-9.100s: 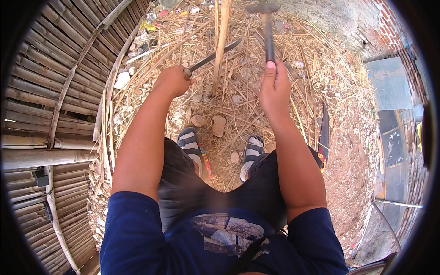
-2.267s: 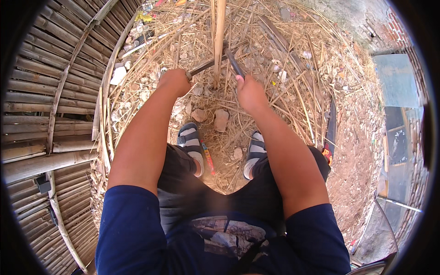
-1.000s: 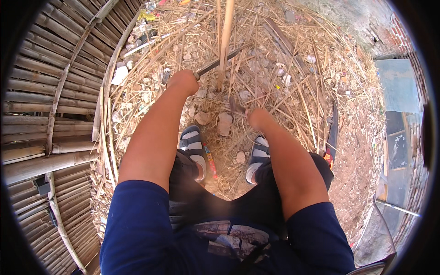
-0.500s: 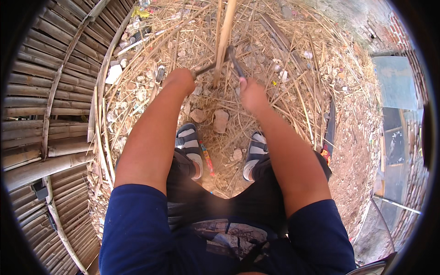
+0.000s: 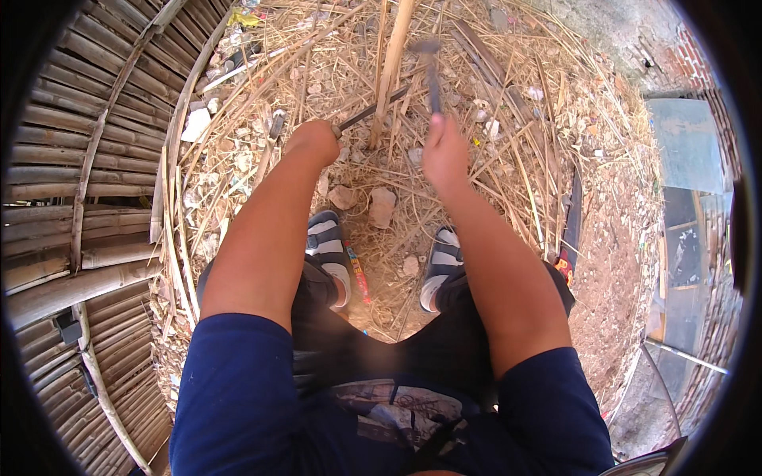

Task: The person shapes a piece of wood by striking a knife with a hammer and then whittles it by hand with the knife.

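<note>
Downward fisheye view, head height

Bare dirt ground (image 5: 615, 309) carries straw (image 5: 504, 186), stones (image 5: 382, 208), a red wrapper (image 5: 357, 272) and a handsaw (image 5: 572, 216).

There were two hands (image 5: 446, 159), one hammer (image 5: 433, 86), one long blade (image 5: 363, 115), one thick stake (image 5: 393, 63), one saw (image 5: 571, 218), two sandals (image 5: 324, 238)

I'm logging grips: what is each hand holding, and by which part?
The left hand holds a long-bladed knife by its handle; the right hand holds a hammer by its handle.
</note>
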Demonstrator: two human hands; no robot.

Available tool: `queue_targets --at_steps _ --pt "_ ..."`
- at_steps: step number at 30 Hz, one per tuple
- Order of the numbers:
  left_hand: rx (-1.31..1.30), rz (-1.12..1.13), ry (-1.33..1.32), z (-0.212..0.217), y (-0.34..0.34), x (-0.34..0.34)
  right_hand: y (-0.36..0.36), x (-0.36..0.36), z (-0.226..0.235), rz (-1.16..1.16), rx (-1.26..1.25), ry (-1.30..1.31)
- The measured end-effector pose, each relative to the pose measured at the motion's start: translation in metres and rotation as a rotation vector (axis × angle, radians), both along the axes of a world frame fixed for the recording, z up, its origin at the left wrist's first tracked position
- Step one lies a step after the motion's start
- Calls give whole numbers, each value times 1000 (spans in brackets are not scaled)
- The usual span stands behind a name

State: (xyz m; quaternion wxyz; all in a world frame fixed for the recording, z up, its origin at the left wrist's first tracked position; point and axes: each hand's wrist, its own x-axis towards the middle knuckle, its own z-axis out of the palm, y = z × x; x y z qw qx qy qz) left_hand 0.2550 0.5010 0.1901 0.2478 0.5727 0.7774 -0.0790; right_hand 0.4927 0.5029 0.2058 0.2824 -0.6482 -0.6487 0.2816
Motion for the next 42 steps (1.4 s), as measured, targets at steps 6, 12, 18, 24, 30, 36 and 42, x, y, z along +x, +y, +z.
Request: queue_targets --at_steps 6,12,18,24,30,36,42 --pt "-70 -82 69 -35 -10 -5 -19 24 -79 441 -518 -524" --pt "-65 -111 28 -54 1 -11 9 27 -67 226 -408 -293" --pt "-61 -83 34 -56 3 -8 31 13 -27 -80 -137 17" --pt "-95 -104 37 -50 12 -3 2 -1 -79 33 -256 -65" --pt "-81 -100 93 -66 18 -11 15 -3 -69 -15 -230 -46" --pt "-94 -75 37 -67 20 -9 25 -14 -50 -119 -130 32" --pt "-53 -211 85 -92 16 -12 14 -5 -111 57 -335 -205"
